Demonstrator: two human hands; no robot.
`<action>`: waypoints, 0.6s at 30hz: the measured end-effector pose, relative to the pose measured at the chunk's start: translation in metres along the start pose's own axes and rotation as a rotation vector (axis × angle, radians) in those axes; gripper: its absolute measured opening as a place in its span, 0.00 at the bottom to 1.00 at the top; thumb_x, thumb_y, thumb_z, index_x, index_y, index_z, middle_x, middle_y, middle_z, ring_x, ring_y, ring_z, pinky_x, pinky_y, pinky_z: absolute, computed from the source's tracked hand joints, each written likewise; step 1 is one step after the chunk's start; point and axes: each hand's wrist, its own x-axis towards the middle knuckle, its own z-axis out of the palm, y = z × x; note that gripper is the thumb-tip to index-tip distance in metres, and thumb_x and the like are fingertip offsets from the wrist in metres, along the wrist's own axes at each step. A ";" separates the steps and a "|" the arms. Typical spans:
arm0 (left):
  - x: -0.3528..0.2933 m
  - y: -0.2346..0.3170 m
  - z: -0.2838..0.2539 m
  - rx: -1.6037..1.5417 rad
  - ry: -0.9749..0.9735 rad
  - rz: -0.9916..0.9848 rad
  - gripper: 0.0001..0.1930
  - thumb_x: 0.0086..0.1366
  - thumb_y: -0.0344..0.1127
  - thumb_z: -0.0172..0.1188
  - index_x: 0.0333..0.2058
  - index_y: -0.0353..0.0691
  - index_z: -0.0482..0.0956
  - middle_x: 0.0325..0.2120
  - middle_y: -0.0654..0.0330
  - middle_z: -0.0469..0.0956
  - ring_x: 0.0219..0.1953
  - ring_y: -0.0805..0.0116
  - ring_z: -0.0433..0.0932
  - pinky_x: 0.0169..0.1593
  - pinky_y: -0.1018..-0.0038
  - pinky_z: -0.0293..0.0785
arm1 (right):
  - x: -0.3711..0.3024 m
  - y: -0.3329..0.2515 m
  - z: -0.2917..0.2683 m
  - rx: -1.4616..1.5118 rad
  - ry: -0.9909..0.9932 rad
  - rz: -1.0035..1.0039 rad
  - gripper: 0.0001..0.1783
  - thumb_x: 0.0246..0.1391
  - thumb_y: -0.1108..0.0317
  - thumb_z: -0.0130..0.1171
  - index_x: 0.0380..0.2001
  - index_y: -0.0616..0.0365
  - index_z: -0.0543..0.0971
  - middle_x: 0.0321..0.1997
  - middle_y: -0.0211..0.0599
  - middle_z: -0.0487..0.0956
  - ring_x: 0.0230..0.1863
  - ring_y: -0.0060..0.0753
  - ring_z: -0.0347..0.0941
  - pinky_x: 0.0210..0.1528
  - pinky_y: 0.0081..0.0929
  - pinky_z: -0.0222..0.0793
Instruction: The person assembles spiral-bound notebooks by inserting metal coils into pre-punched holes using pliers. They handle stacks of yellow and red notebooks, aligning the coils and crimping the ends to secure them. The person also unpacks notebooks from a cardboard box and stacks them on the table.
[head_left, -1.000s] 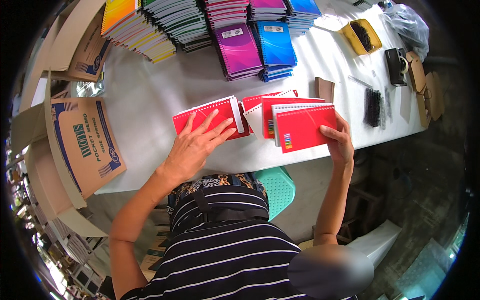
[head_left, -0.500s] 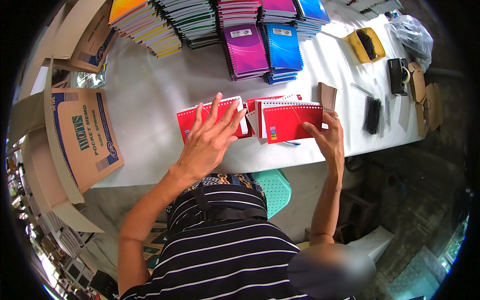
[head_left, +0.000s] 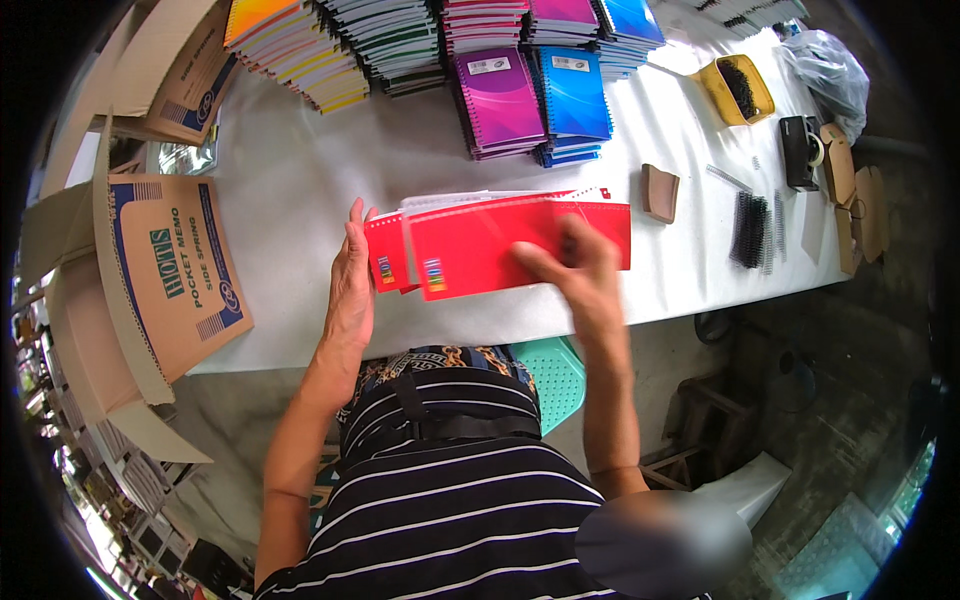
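Note:
Red-covered, unbound notebooks with punched holes along their upper edge lie near the table's front edge. My right hand [head_left: 585, 268], smeared by motion, pinches the right part of one red notebook [head_left: 470, 245] with the thumb on its cover. This notebook overlaps a red notebook pile [head_left: 386, 250] at the left, and more red covers [head_left: 612, 235] show behind my hand. Upright along the left pile's outer edge stands my left hand [head_left: 352, 275], fingers stretched out, holding nothing. White page edges show above the red covers.
Spiral-bound notebooks [head_left: 503, 105] rise in several stacks at the back. Open cardboard boxes [head_left: 180, 270] stand on the left. To the right are a small brown block [head_left: 660, 193], black wire spirals [head_left: 750, 230], a yellow tray [head_left: 715, 90] and a tape dispenser [head_left: 797, 150].
My right hand has carried the red notebook leftward over the left pile. My left hand has moved off the pile's top to its left edge.

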 end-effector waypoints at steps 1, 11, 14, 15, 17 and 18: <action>0.002 0.001 0.003 0.002 -0.003 0.023 0.43 0.64 0.45 0.60 0.68 0.40 0.42 0.68 0.48 0.49 0.67 0.61 0.54 0.67 0.65 0.53 | 0.004 0.009 0.016 -0.068 0.016 -0.063 0.18 0.49 0.62 0.68 0.27 0.64 0.72 0.23 0.34 0.73 0.26 0.24 0.68 0.30 0.28 0.64; -0.003 -0.005 0.020 0.277 0.025 0.092 0.46 0.65 0.44 0.58 0.69 0.41 0.34 0.69 0.50 0.44 0.68 0.63 0.51 0.67 0.67 0.53 | -0.006 0.033 -0.052 -0.748 0.524 -0.267 0.20 0.58 0.66 0.58 0.51 0.65 0.71 0.49 0.52 0.74 0.46 0.44 0.75 0.46 0.35 0.71; -0.003 -0.001 0.026 0.260 0.027 0.068 0.44 0.67 0.45 0.55 0.69 0.42 0.35 0.69 0.51 0.41 0.69 0.62 0.49 0.67 0.67 0.50 | 0.002 0.074 -0.055 -0.457 0.328 -0.121 0.30 0.62 0.63 0.54 0.61 0.70 0.61 0.54 0.61 0.70 0.54 0.52 0.71 0.55 0.39 0.67; -0.001 -0.003 0.026 0.324 0.007 0.085 0.43 0.68 0.44 0.54 0.69 0.41 0.34 0.69 0.49 0.40 0.69 0.61 0.46 0.68 0.67 0.48 | 0.005 0.074 -0.042 -0.463 0.289 -0.122 0.34 0.61 0.63 0.54 0.62 0.73 0.57 0.57 0.64 0.67 0.58 0.55 0.67 0.59 0.38 0.64; 0.003 -0.007 0.029 0.451 -0.028 0.123 0.41 0.69 0.43 0.51 0.68 0.39 0.34 0.69 0.46 0.37 0.71 0.59 0.42 0.69 0.67 0.44 | 0.004 0.065 -0.015 -0.633 0.326 -0.157 0.37 0.61 0.63 0.55 0.63 0.76 0.53 0.60 0.66 0.63 0.61 0.58 0.62 0.62 0.39 0.60; 0.001 -0.003 0.035 0.427 -0.041 0.094 0.40 0.70 0.43 0.49 0.68 0.36 0.34 0.70 0.46 0.36 0.71 0.58 0.38 0.70 0.68 0.40 | 0.003 0.065 -0.008 -0.736 0.350 -0.167 0.37 0.62 0.61 0.53 0.63 0.76 0.52 0.61 0.64 0.62 0.59 0.58 0.64 0.60 0.39 0.61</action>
